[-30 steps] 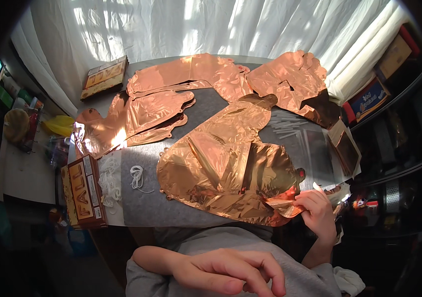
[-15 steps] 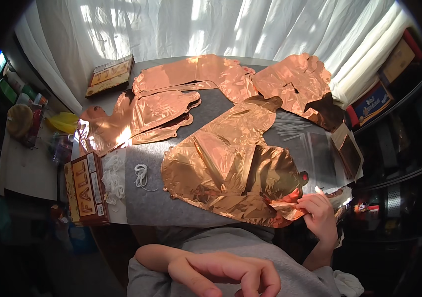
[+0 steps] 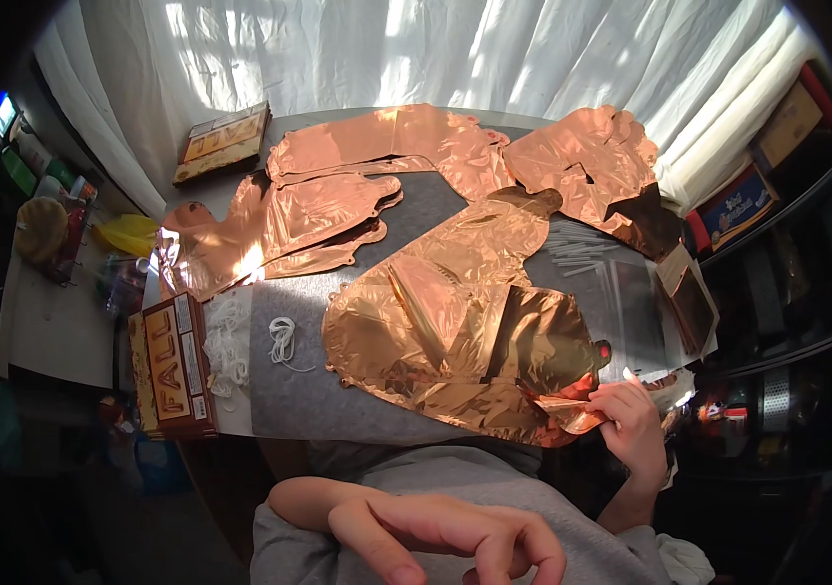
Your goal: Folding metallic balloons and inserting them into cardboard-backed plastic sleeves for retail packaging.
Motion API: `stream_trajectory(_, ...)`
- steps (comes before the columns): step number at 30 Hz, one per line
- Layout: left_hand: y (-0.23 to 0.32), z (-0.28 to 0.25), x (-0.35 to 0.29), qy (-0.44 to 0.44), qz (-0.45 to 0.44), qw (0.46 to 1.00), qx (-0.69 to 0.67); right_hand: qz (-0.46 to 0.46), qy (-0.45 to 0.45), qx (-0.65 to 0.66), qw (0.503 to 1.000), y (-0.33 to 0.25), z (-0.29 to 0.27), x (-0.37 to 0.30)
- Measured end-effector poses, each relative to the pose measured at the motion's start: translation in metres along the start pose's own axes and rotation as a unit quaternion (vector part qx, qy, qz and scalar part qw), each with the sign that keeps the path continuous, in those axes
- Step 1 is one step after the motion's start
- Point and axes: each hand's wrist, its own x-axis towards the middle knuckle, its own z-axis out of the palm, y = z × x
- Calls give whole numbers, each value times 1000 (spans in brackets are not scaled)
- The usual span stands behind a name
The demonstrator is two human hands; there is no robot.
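on my feed, the left hand [image 3: 440, 534] hangs nearest, fingers loosely curled, apart from the right hand [image 3: 628, 421], which i see pinching the near-right edge of the copper foil sheet [image 3: 416, 327] on the grey table [image 3: 289, 405]. beyond: white curtain [image 3: 416, 54].

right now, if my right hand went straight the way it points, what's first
Your right hand would probably meet more of the gold foil piece it pinches, though depth is unclear.

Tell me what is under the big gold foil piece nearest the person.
Grey tabletop shows around the gold foil piece, which the right hand pinches; whatever lies directly beneath it is covered.
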Motion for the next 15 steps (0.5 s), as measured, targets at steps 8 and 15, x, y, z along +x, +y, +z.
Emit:
stream_trajectory(8, -40, -26, -9, -65, 112, 991, 23, -2, -6, 15, 1000, -3, -1, 3)
stream_trajectory(15, -25, -66, -4, 259, 273, 916, 141, 5, -18, 22, 1000, -5, -1, 3)
